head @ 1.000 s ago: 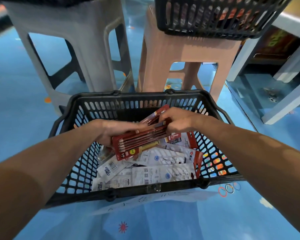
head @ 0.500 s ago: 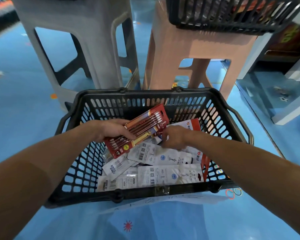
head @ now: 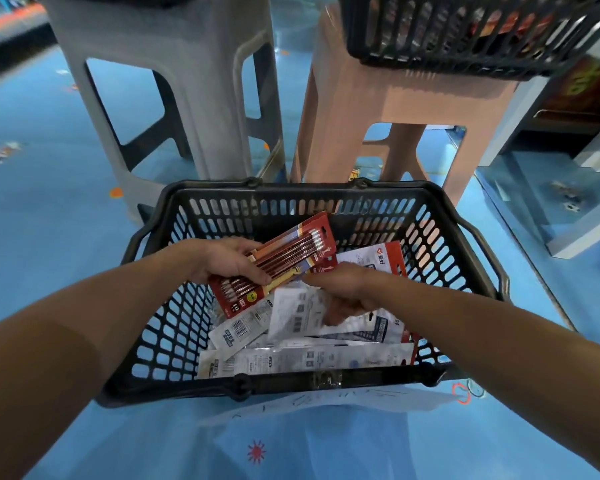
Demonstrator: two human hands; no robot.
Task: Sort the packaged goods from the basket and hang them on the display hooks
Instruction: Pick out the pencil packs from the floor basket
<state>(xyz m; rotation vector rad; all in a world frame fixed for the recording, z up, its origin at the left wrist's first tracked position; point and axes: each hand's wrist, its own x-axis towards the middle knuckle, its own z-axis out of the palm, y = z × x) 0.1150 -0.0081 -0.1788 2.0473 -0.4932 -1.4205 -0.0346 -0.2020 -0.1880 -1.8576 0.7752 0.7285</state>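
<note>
A black plastic basket stands on the blue floor, filled with flat packages. My left hand grips a stack of red pencil packs held tilted above the pile, thumb on top. My right hand reaches down among the white packages, its fingers curled round one of them; the fingertips are partly hidden. A red-and-white package lies behind that hand. No display hooks are in view.
A grey stool and a pink stool stand just behind the basket. A second black basket sits on the pink stool. A pale shelf frame stands at right. Blue floor surrounds everything.
My right hand let go of the red pencil packs and dropped into the white packages. My left hand keeps the red packs, now raised and tilted more steeply.
</note>
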